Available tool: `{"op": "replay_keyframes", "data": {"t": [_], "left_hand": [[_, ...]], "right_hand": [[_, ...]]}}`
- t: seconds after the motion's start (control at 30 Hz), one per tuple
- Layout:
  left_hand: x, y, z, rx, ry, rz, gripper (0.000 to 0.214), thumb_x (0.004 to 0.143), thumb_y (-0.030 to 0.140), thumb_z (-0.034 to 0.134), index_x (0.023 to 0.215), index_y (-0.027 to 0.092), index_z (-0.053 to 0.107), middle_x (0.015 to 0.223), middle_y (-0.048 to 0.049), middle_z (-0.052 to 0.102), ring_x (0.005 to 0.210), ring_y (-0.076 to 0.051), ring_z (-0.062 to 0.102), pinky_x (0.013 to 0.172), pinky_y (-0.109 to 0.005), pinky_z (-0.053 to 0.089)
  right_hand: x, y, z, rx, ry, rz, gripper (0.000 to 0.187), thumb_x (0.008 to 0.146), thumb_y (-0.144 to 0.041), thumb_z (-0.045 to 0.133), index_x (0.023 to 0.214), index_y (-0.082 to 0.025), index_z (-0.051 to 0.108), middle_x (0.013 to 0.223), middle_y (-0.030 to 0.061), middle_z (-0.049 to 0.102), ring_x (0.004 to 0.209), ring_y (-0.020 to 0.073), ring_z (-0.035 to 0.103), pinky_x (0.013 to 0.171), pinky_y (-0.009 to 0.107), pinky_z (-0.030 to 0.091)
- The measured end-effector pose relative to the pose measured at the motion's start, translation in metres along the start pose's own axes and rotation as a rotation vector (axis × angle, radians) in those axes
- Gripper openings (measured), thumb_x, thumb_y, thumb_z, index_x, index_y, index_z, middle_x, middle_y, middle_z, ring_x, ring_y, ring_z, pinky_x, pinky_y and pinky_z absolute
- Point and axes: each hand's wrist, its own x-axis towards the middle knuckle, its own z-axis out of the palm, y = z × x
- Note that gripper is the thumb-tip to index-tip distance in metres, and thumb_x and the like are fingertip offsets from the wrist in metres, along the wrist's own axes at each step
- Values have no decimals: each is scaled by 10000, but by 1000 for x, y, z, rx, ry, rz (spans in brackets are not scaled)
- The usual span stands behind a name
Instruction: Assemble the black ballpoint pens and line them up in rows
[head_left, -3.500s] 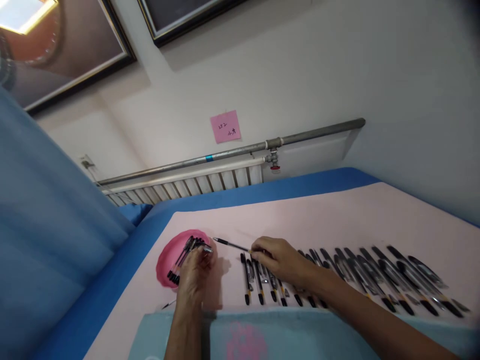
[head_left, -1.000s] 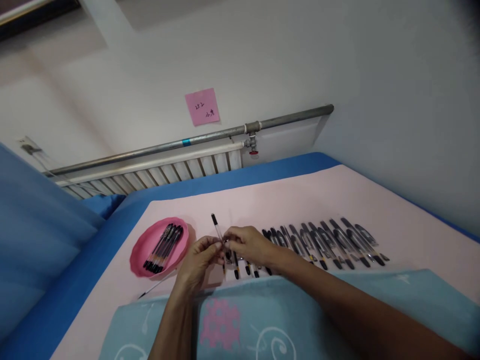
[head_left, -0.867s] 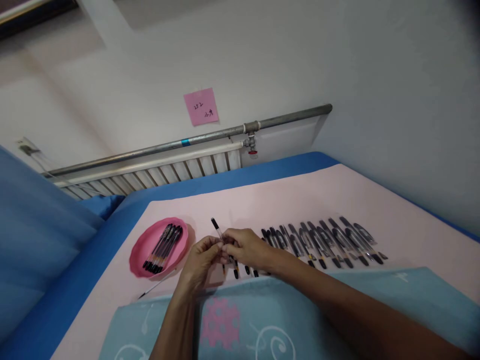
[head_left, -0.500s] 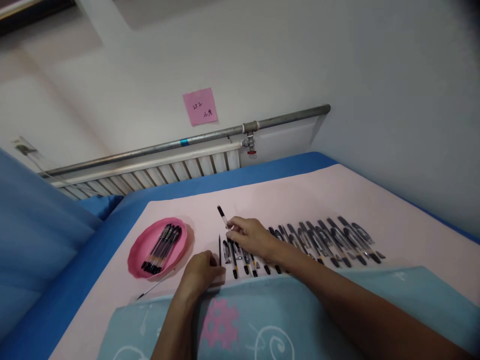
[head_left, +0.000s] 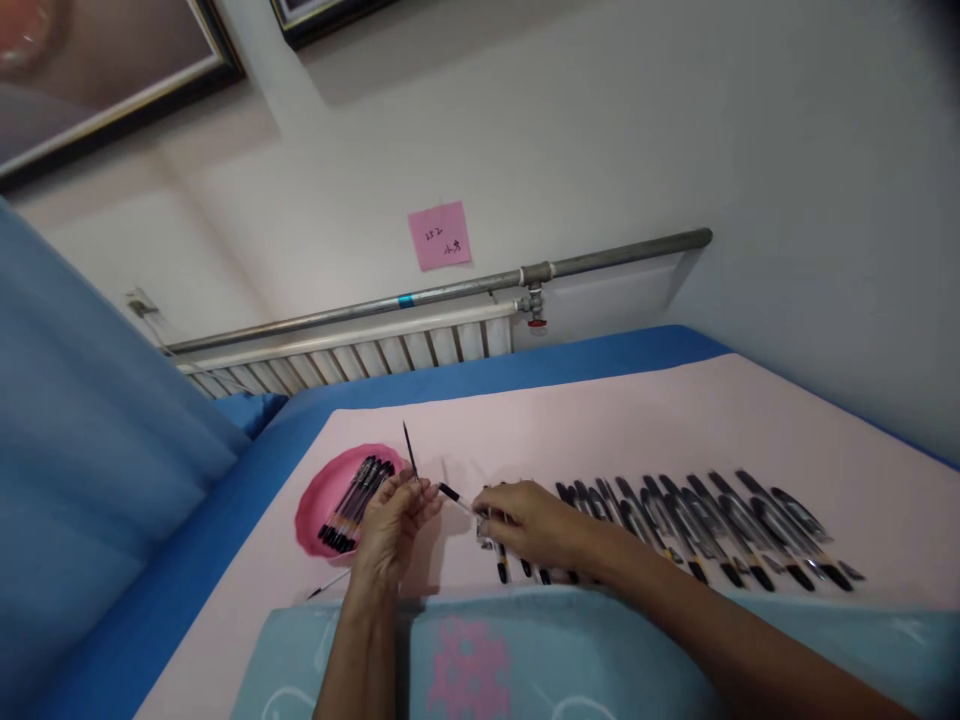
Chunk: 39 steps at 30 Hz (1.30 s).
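Observation:
My left hand (head_left: 394, 520) is closed, pinching a thin dark pen refill (head_left: 409, 448) that sticks up above the fingertips. In my right hand (head_left: 529, 522) is a pen barrel (head_left: 454, 497), pale with a black end that points toward the left fingertips. That black end is very near the left fingers; I cannot tell whether they touch it. Under and beside the right hand lie pen parts in a row, dark barrels (head_left: 502, 565) among them, partly hidden by the hand. Left of my left hand, a pink scalloped dish (head_left: 309, 515) holds several black pens (head_left: 352, 510).
Farther right, the row of clear-and-black pen parts (head_left: 697, 525) continues across the pink cloth (head_left: 600, 420). A white stick with a dark tip (head_left: 330, 583) lies below the dish. Teal patterned fabric (head_left: 637, 650) covers the near edge. A radiator (head_left: 420, 348) and pipe (head_left: 465, 288) run along the wall.
My left hand has risen from the cloth with the refill that lay beside it. My right hand has lowered the barrel's black end toward the left fingers. The camera view has shifted.

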Motion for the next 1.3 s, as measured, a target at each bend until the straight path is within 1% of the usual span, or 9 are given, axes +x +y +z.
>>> {"op": "replay_keyframes", "data": {"t": [0.07,0.1,0.23,0.33,0.5,0.7,0.83,1.07,1.3], "left_hand": [[0,2,0,-90,-2,-26,267,621,78,649,869,140,576,753,-44,666,727,-162,642,686,-293,502],[0,2,0,-125,-8,-43,254,634,73,644,870,140,580,771,-48,671,753,-166,644,694,-289,502],[0,-1,-1,-195,-42,-90,184,650,62,640,794,158,577,775,-27,677,785,-171,647,678,-274,504],[1,-4,0,-181,-71,-81,169,643,79,658,758,159,563,788,-25,677,806,-178,644,686,-277,503],[1,-6,1,-131,-63,-54,187,629,91,678,761,147,556,774,-34,673,779,-171,646,676,-271,508],[2,-7,0,-105,-52,-46,205,629,108,685,773,147,544,788,-44,675,762,-170,645,648,-272,515],[1,-7,0,-102,-65,-45,210,621,119,694,765,147,542,787,-45,675,755,-170,645,650,-276,518],[1,-7,1,-98,-63,-45,212,613,126,702,761,147,552,782,-44,675,749,-166,646,636,-262,519],[1,-8,1,-86,-56,-34,209,613,128,700,753,152,546,773,-43,678,735,-163,645,615,-262,519]], "right_hand": [[0,-3,0,-50,-26,-10,171,767,-202,471,826,-178,629,688,12,625,617,118,528,554,193,330],[0,-4,0,-62,-40,-9,174,769,-205,470,829,-177,631,700,18,631,625,121,533,556,193,330],[-1,-7,-1,-77,-75,8,195,773,-207,470,880,-169,628,759,37,649,674,132,557,574,194,337],[-1,-5,1,-100,-52,19,183,776,-215,470,863,-168,624,764,34,647,682,134,558,582,196,335],[0,-1,4,-119,-27,25,187,787,-230,465,871,-173,623,764,30,639,683,132,548,577,198,323],[-1,-1,4,-149,-36,5,171,783,-233,471,840,-171,620,746,30,634,673,135,543,575,202,312],[-1,0,5,-165,-24,29,179,783,-232,471,867,-173,617,752,34,632,673,138,539,577,205,311],[-2,-4,1,-234,-37,21,153,792,-227,452,781,-161,589,761,48,617,681,140,538,580,203,318],[-2,-3,4,-256,-15,16,145,791,-226,459,792,-163,589,779,51,619,702,145,544,584,208,312]]}}
